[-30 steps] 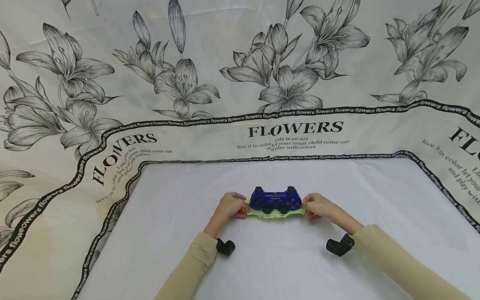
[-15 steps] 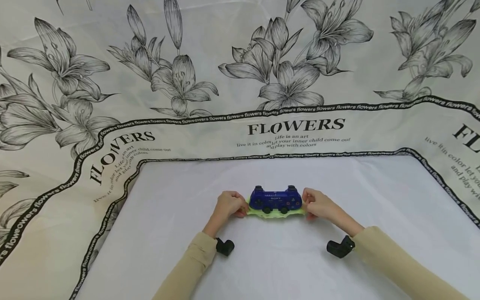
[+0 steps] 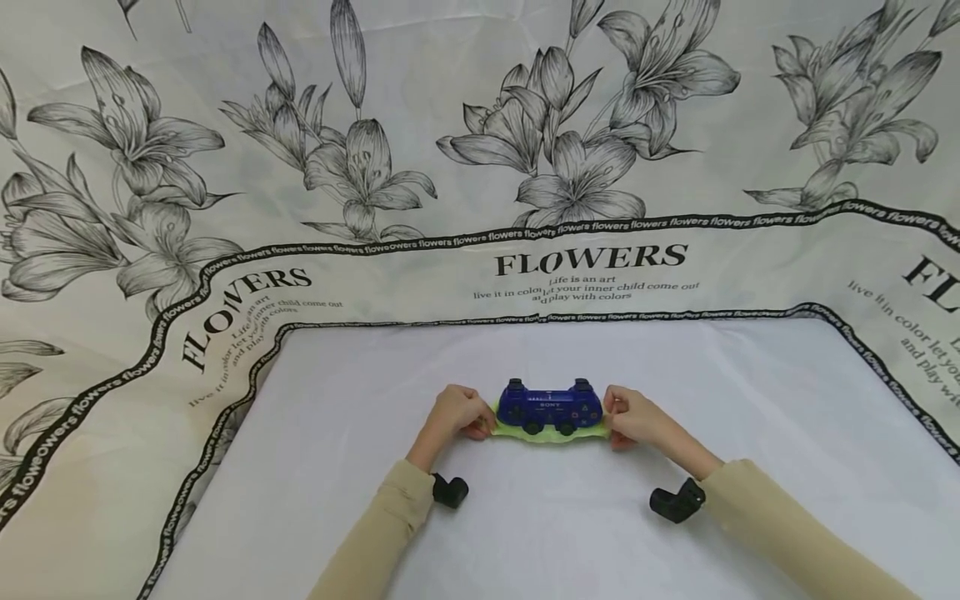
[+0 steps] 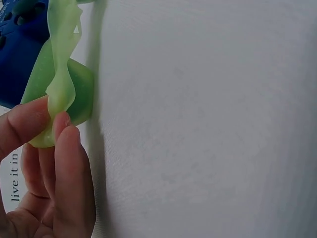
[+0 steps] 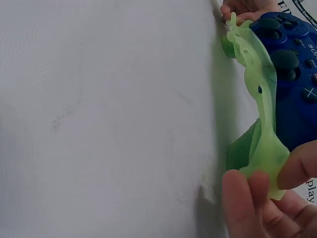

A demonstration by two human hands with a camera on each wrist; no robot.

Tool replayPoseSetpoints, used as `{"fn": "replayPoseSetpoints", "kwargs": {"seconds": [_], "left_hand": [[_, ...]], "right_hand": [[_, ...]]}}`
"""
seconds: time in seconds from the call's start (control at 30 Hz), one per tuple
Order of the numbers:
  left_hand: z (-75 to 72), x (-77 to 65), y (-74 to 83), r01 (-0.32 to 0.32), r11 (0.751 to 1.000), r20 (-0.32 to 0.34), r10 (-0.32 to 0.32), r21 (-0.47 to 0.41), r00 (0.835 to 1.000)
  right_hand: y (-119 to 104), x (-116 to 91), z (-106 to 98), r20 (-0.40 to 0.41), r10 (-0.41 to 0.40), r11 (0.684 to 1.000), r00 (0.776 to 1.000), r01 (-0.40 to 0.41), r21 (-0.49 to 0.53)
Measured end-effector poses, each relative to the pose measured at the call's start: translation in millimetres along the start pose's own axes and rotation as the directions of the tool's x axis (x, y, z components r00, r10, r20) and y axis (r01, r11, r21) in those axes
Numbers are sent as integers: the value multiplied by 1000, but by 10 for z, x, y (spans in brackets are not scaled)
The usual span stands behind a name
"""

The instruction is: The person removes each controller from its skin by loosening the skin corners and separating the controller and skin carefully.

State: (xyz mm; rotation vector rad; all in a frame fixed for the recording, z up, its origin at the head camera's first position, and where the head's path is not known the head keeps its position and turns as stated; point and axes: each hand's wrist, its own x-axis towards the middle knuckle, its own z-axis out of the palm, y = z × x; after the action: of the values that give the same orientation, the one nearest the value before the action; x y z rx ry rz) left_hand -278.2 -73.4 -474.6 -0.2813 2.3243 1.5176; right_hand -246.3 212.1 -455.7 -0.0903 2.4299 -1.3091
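Note:
A blue game controller [image 3: 551, 407] with the word SONY on it sits in a pale green, soft silicone cover [image 3: 555, 436], which lies around its lower and side parts. My left hand [image 3: 459, 414] pinches the cover's left end between thumb and fingers. At the other end, my right hand [image 3: 633, 417] pinches the cover in the same way. In the left wrist view the cover [image 4: 62, 69] is stretched and thin near the fingertips. The right wrist view has the cover's edge [image 5: 260, 94] folded down in front of the thumbsticks, with the controller [image 5: 297, 114] behind it.
Under the hands spreads a white cloth-covered table [image 3: 555, 533]. A flower-printed cloth [image 3: 405, 183] with a black border rises behind and at the sides. Black wrist cameras [image 3: 451, 492] are worn at both cuffs.
The cover's front edge looks smoother and pulled flatter than before. Both hands keep hold of its ends and have moved very little.

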Motion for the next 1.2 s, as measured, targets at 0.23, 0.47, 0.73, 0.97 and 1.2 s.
{"fn": "replayPoseSetpoints", "kwargs": {"seconds": [0.23,0.47,0.73,0.97,1.2], "left_hand": [[66,-24,-112,-19,1000,-14,19,16,1000],[113,-60,-159,-1,997,-10,2,71,1000],[101,-87,-65,-61,992,27,58,107,998],[7,-83,-48,-45,999,127,45,-6,991],[-77,-149,-86,-60,996,223,74,-68,972]], "right_hand": [[120,-50,-23,17,18,997,1000,-16,-81],[159,-116,45,5,-26,988,1000,27,-152],[68,-83,-11,31,-12,994,999,16,-107],[49,-33,-104,84,20,999,996,-16,-43],[48,-23,-113,79,28,999,996,-27,-19]]}}
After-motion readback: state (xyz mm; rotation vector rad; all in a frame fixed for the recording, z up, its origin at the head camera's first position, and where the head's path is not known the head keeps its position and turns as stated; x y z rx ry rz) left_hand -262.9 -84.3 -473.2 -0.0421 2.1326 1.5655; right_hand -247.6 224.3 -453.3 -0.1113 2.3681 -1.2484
